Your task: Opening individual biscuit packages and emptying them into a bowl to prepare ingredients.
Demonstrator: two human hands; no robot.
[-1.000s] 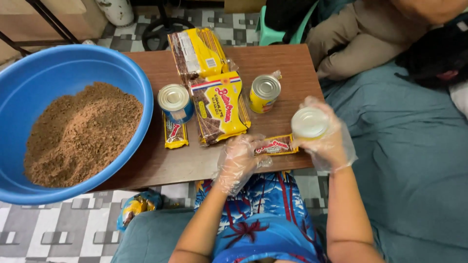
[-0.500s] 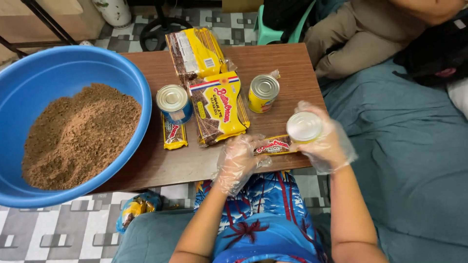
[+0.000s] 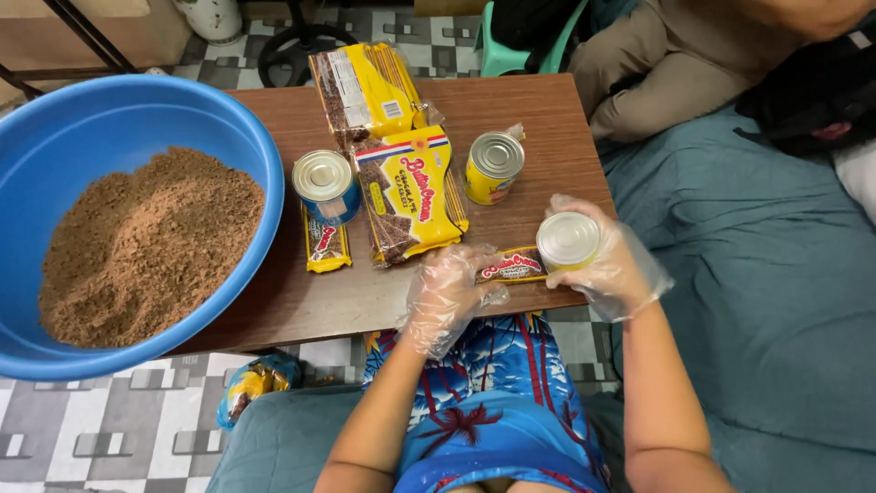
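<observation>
Yellow cracker packet (image 3: 514, 266) between gloved left hand (image 3: 445, 297) and can-holding right hand (image 3: 610, 265).

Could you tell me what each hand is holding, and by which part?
The right hand grips a can around its side; the left hand holds nothing.

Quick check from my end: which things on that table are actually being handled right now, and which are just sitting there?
In hand:
- right hand grips a small can
- left hand rests on a small yellow cracker packet

Lying about:
- blue-labelled can
- yellow can
- two large cracker packs
- another small packet
- blue basin of brown crumbs
</observation>
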